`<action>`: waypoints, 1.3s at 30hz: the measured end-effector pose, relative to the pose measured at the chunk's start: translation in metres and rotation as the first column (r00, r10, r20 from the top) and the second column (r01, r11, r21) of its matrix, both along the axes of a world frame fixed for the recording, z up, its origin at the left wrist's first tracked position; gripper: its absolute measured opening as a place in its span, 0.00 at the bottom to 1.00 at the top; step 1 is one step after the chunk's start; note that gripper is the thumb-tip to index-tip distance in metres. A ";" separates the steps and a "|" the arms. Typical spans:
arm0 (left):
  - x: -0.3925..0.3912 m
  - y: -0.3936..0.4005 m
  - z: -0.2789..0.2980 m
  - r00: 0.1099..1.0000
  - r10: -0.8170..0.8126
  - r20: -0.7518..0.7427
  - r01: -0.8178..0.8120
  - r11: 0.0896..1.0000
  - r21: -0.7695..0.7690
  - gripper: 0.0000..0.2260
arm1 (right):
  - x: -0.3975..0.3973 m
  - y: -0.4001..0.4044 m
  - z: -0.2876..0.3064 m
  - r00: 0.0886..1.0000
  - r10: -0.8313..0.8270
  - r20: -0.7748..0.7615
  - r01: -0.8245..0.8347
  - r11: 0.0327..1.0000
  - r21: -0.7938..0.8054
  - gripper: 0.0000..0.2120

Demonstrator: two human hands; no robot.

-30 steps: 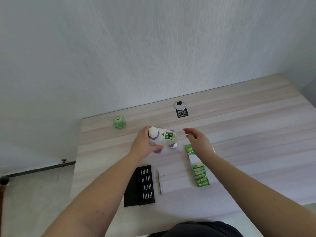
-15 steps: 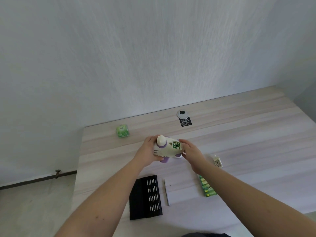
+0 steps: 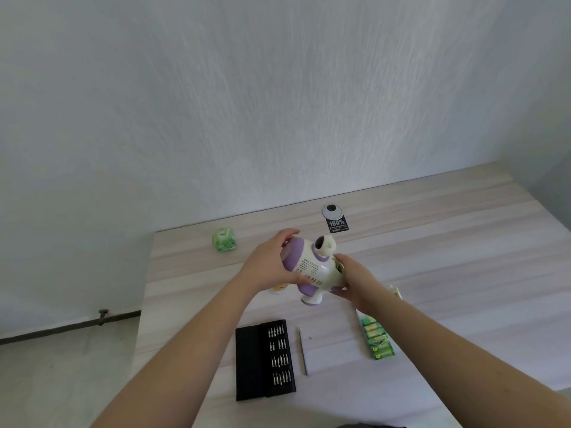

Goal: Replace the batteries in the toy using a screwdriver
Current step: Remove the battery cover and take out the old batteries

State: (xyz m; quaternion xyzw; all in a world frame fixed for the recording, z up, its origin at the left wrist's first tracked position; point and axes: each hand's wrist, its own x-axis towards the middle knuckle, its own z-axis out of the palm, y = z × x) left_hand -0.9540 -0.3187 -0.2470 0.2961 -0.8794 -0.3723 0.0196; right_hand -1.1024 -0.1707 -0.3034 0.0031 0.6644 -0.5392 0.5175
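A white and purple toy (image 3: pixel 310 268) is lifted above the wooden table (image 3: pixel 448 257), tilted, with its speaker grille facing me. My left hand (image 3: pixel 272 262) grips its purple left side. My right hand (image 3: pixel 355 281) holds its right side, where green battery ends show. A thin silver screwdriver (image 3: pixel 302 350) lies on the table below, beside an open black bit case (image 3: pixel 265 355). A row of green batteries (image 3: pixel 377 338) lies to the right, partly under my right forearm.
A green cube (image 3: pixel 224 239) sits near the table's far left corner. A grey cable grommet (image 3: pixel 332 210) and a black label (image 3: pixel 337 225) lie by the wall. A small yellow-white piece (image 3: pixel 278 288) lies under my left wrist. The table's left edge drops to the floor.
The toy has been lifted and turned, so its grille faces me instead of the battery bay. Both hands now hold it; a second ago the right hand was off it.
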 end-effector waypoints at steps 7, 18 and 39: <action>-0.017 0.026 0.030 0.993 -0.115 0.007 0.114 0.978 -0.172 0.40 | 0.007 0.002 -0.003 0.997 0.066 0.046 -0.064 0.997 -0.047 0.14; -0.048 0.039 0.061 0.915 -0.289 0.280 0.388 0.822 -0.417 0.38 | 0.029 0.002 -0.002 0.952 -0.144 0.271 0.199 0.962 -0.186 0.16; -0.103 0.088 0.083 0.713 -0.294 0.637 0.661 0.586 -0.469 0.24 | 0.046 0.015 -0.023 0.812 -0.216 0.542 0.414 0.868 -0.273 0.17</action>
